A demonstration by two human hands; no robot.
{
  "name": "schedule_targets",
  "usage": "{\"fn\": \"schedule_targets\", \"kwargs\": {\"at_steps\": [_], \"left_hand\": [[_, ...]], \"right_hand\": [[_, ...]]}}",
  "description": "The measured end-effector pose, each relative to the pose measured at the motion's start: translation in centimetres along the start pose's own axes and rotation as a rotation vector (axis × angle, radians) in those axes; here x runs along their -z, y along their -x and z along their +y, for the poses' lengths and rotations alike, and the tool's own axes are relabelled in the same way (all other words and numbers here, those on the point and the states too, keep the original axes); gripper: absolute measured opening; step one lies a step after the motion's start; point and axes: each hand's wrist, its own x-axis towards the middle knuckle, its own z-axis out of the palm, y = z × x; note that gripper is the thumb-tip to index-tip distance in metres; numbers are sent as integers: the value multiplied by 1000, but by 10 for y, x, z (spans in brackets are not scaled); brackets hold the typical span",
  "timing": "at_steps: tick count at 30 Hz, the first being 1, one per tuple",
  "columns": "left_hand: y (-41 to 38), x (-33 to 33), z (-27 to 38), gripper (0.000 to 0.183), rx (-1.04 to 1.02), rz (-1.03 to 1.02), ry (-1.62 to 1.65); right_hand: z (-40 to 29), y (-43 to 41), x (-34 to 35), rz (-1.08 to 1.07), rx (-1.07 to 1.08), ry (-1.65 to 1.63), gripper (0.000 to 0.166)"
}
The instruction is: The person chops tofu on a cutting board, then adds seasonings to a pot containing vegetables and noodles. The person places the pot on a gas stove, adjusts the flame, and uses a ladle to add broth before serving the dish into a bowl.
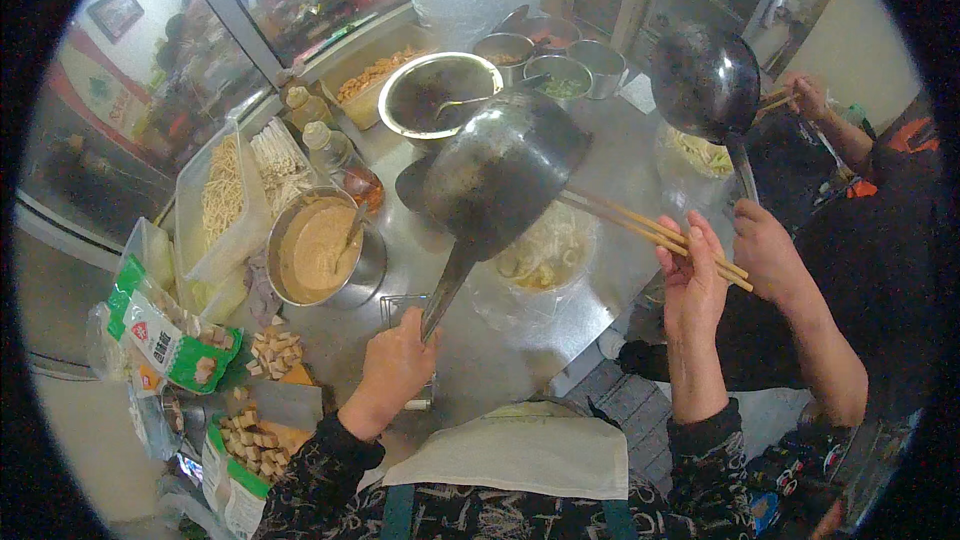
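My left hand [394, 371] grips the handle of a dark metal wok [502, 165]. The wok is tipped, its underside facing me and its inside hidden. Wooden chopsticks [645, 229] are held in my right hand [694, 277], and their far ends pass out of sight behind the wok. Partly under the wok's right side sits a bowl with clear plastic film [551, 251], with food and pale liquid in it. Clear film also spreads on the steel table [480, 360] around this bowl.
At right, another person's hand [769, 255] holds a second wok [705, 82] upward; a further hand [810, 97] holds chopsticks. Left stand a pot of tan sauce [319, 240], a noodle tub [225, 187], bottles [349, 165] and cut cubes [251, 439]. Behind is a dark-liquid basin [427, 86].
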Motion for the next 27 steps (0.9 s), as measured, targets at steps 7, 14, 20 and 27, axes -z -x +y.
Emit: {"fn": "schedule_targets", "kwargs": {"at_steps": [7, 14, 20, 27], "left_hand": [[-6, 9, 4, 23, -47, 46, -27], [-10, 30, 10, 23, 116, -8, 258], [-11, 39, 6, 20, 152, -31, 532], [-2, 58, 15, 17, 408, -223, 786]], "right_hand": [[-13, 9, 6, -10, 68, 108, 27], [-17, 19, -2, -180, 199, 452, 19], [0, 16, -12, -374, 129, 712, 16], [-59, 26, -17, -297, 223, 525, 16]]}}
